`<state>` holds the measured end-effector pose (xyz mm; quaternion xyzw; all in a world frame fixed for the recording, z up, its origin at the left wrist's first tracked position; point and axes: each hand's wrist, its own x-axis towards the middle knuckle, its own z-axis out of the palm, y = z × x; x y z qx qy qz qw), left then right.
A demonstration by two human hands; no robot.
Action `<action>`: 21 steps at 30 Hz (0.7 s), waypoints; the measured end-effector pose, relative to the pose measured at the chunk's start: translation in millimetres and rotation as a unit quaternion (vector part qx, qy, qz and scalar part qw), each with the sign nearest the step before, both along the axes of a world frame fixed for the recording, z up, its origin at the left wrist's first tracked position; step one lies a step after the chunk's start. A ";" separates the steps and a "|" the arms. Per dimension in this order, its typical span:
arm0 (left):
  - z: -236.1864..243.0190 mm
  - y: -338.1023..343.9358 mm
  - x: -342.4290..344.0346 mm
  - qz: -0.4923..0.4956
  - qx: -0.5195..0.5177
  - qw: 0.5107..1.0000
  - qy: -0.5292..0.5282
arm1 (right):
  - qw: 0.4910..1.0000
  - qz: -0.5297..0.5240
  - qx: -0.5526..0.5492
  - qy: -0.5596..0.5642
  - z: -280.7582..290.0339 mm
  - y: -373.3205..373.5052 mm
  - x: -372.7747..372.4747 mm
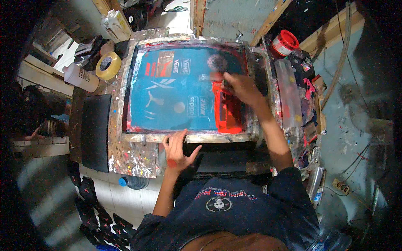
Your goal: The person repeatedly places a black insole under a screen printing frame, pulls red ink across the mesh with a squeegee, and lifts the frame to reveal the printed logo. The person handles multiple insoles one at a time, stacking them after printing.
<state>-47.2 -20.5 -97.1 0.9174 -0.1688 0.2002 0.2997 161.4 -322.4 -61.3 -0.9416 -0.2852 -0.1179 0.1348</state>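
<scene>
A silk-screen frame (217, 138) with pale, paint-stained wooden sides lies on the worktable. Its blue-green mesh (163, 115) carries several small stencil designs. Wet red ink (229, 113) covers a strip at the mesh's lower right. My right hand (240, 88), blurred by motion, grips a squeegee (210, 77) at the top of that strip; the squeegee is smeared too, and my hand partly covers it. At the frame's near side, my left hand (176, 151) rests its outstretched fingers on the wooden edge, thumb spread apart, holding nothing.
A red ink tub (284, 43) stands at the back right, beside rags and a clear plastic sheet (288, 92). On the left are a tape roll (108, 65), a white bottle (81, 78) and a black pad (96, 133). Dark printed pieces (100, 213) lie on the floor.
</scene>
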 end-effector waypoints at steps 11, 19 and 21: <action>4.5 -2.0 4.9 -0.017 0.039 0.999 0.009 | 0.999 -0.014 -0.038 0.001 -15.7 31.9 -187.1; -16.2 7.9 14.1 -0.043 0.030 0.998 -0.019 | 0.996 -0.085 -0.015 0.012 21.5 47.3 -210.9; 7.8 11.3 14.8 -0.040 0.037 0.998 -0.018 | 0.996 -0.090 -0.009 0.001 48.5 49.4 -213.5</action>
